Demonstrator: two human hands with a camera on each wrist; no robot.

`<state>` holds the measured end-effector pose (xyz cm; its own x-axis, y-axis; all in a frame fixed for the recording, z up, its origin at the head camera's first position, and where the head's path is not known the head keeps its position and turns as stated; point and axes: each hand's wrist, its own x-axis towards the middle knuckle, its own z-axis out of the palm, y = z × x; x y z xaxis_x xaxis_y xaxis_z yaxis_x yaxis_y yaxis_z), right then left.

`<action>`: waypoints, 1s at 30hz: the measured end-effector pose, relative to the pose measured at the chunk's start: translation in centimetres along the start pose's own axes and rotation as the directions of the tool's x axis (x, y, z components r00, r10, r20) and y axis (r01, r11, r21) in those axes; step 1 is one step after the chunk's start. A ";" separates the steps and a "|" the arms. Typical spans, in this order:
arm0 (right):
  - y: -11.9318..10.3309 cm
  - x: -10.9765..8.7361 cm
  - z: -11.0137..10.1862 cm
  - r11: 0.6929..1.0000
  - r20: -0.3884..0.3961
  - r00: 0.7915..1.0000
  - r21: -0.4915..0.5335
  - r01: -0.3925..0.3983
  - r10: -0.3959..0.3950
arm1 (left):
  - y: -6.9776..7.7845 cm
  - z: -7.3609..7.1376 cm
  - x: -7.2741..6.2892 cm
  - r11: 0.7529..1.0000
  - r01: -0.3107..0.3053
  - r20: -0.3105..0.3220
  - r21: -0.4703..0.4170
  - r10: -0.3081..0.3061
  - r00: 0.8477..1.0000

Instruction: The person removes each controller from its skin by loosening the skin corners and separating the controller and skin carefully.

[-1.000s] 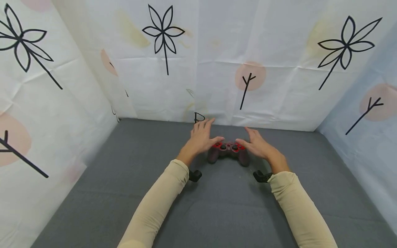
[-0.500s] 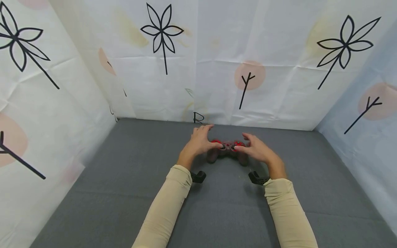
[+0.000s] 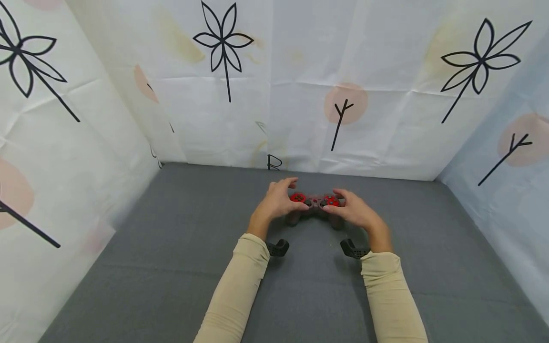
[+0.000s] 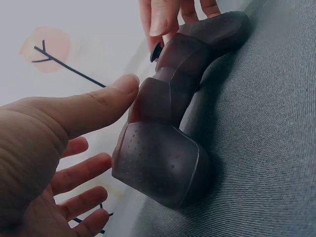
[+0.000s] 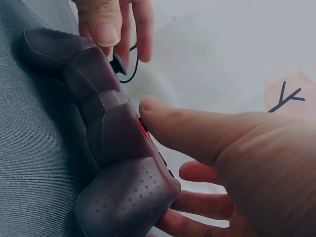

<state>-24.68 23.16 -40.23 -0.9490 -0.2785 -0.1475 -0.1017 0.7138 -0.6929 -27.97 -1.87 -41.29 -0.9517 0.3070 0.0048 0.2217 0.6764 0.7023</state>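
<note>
A dark translucent game controller with red button areas and two black thumbsticks lies on the grey cloth. My left hand reaches over its left side, thumb at the left thumbstick. In the left wrist view, the other fingers of that hand spread loosely beyond the controller's left grip. Across from it, my right hand has its thumb over the right stick and buttons. Its remaining fingers bend past the far edge, partly hidden behind the right grip in the right wrist view.
Grey cloth covers the table. White sheets printed with flowers and trees stand at the back and both sides. Black wrist mounts stick out below each hand.
Both hands have come down and inward onto the controller, thumbs moving over its face and fingers lowering toward its far edge. The controller stays in the same place.
</note>
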 end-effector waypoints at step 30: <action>0.4 -0.1 0.4 0.996 0.046 0.998 -0.088 -0.033 0.037 | -1.4 0.2 -0.1 0.997 0.053 0.091 -0.059 -0.047 0.995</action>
<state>-24.54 23.20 -40.75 -0.9375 -0.2807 -0.2055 -0.0961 0.7767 -0.6225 -28.17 -2.76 -42.41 -0.9378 0.3343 -0.0934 0.1580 0.6508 0.7426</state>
